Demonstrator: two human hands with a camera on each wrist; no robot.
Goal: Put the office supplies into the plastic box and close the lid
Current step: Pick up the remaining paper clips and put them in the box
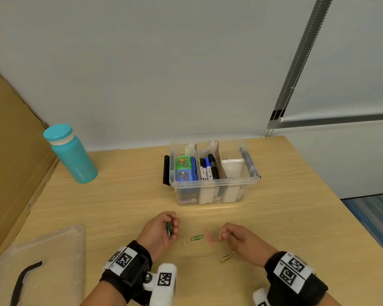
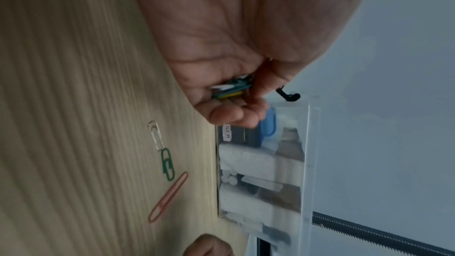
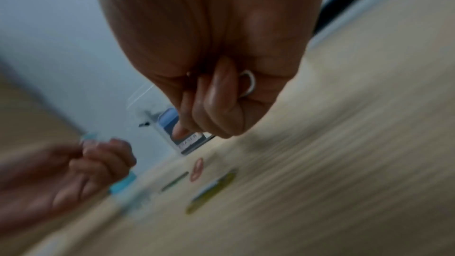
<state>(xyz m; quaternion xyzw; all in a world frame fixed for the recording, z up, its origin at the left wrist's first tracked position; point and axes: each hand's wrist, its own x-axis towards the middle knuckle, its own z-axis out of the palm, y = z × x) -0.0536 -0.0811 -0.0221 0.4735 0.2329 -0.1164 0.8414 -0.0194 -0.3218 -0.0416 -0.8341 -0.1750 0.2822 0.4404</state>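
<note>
My left hand (image 1: 173, 226) grips a bunch of coloured paper clips (image 2: 232, 89) just above the wooden table. My right hand (image 1: 224, 234) hovers to its right with fingers curled; the blurred right wrist view shows a white paper clip (image 3: 249, 83) pinched in it. Between the hands lie a white clip (image 1: 184, 242), a green clip (image 1: 197, 237) and a pink clip (image 1: 208, 236). A small yellow-green clip bundle (image 1: 225, 257) lies nearer me. The clear plastic box (image 1: 215, 184) stands open behind, with erasers and markers in its compartments.
The clear lid (image 1: 53, 250) with a black latch lies at the front left. A teal bottle (image 1: 71, 153) stands at the back left beside a cardboard sheet (image 1: 9, 162). The table's right edge drops to the floor.
</note>
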